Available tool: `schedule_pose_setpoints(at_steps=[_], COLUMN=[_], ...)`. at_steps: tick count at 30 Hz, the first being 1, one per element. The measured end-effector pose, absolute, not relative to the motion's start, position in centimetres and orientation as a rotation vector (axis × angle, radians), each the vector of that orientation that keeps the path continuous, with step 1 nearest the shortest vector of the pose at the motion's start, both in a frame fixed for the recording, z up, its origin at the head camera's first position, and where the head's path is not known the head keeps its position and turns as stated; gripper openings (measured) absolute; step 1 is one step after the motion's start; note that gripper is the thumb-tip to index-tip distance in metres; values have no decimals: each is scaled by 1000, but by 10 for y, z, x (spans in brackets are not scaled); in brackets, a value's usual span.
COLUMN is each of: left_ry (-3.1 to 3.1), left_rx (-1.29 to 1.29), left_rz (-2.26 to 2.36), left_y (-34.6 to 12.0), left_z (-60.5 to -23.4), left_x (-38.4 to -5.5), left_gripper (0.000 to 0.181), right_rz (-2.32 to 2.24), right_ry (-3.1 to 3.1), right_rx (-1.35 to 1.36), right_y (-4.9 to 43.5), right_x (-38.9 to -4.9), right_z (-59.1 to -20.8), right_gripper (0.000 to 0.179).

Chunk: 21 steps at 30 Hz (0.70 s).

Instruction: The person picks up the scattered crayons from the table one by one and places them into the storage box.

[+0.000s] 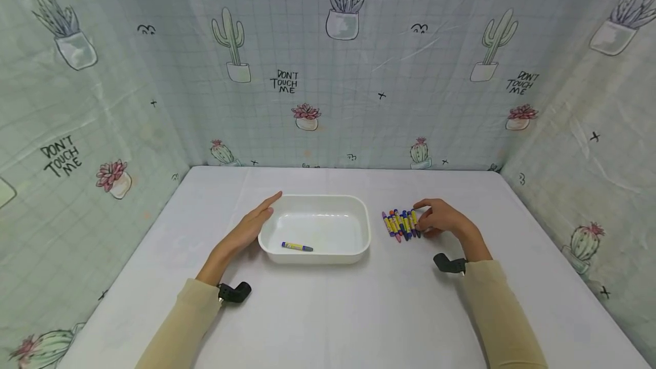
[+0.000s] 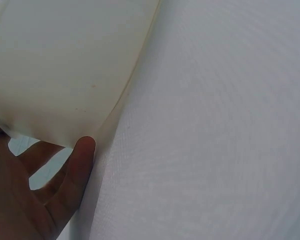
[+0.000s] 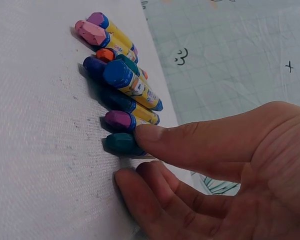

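A white tray stands on the table, holding one crayon in a yellow and blue wrapper with a dark tip. My left hand rests against the tray's left end, fingers extended along it; in the left wrist view a fingertip touches the wall. To the right lies a row of crayons, with a blue one on top of others. At the row's right end my right hand pinches the dark green crayon, its thumb over the wrapper. The index finger is hidden in the right wrist view.
White cloth covers the table. Behind and at both sides hangs a printed curtain with cactus drawings. A black wrist camera sits on the left wrist and another black camera on the right.
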<state>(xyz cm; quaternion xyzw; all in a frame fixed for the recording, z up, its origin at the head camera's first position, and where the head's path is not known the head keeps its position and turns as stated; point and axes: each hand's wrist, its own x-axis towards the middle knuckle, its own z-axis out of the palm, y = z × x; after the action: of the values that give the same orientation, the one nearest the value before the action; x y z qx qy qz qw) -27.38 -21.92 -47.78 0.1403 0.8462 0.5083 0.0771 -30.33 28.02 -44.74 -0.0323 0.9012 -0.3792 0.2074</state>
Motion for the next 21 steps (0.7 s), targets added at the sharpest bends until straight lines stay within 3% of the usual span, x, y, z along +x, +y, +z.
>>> schedule_pose_setpoints(at_steps=[21], left_ry=[2529], left_rx=[431], left_rz=[1531], left_y=[-220], left_z=[-476], left_x=[-274], left_gripper=[51], right_rz=[-1072], right_ry=[2570], right_rx=[-91], right_y=[278], right_x=[-305], right_z=[-447], right_gripper=[57])
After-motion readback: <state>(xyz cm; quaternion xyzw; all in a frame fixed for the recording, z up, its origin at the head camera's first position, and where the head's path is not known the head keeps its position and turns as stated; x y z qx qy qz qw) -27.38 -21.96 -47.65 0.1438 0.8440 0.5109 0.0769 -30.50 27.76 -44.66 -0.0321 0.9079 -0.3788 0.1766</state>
